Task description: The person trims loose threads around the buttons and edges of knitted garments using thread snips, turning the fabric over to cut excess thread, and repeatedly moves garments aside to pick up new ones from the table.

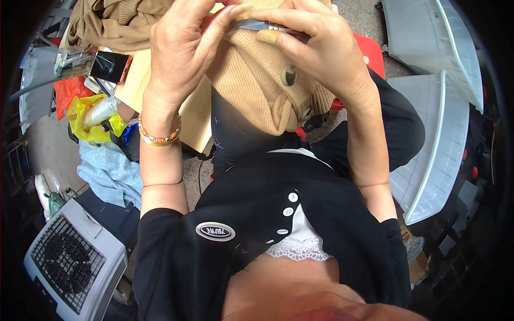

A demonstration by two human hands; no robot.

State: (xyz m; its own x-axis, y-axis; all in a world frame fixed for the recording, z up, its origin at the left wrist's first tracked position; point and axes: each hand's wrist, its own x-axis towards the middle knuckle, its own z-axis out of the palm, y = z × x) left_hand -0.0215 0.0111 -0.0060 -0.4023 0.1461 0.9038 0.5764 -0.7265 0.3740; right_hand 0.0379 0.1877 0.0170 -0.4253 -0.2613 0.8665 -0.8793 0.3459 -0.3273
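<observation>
A tan knit garment (257,80) with dark round buttons hangs over my lap, below both hands. My right hand (326,48) is closed around a small pair of thread snips (251,24), their grey blades pointing left. A tan cover wraps the tip of that thumb. At the blade tips, the fingers of my left hand (184,48) are pinched together over the knit. What they grip is too small or hidden to make out. Beaded and gold bracelets circle my left wrist.
On the left, a pale yellow board (198,120) carries more tan knitwear (120,24) and a black box (110,67). A yellow plastic bag (88,120), blue-grey cloth (110,168) and fan unit (72,262) lie below. White plastic bins (428,134) stand right, near a red stool (369,53).
</observation>
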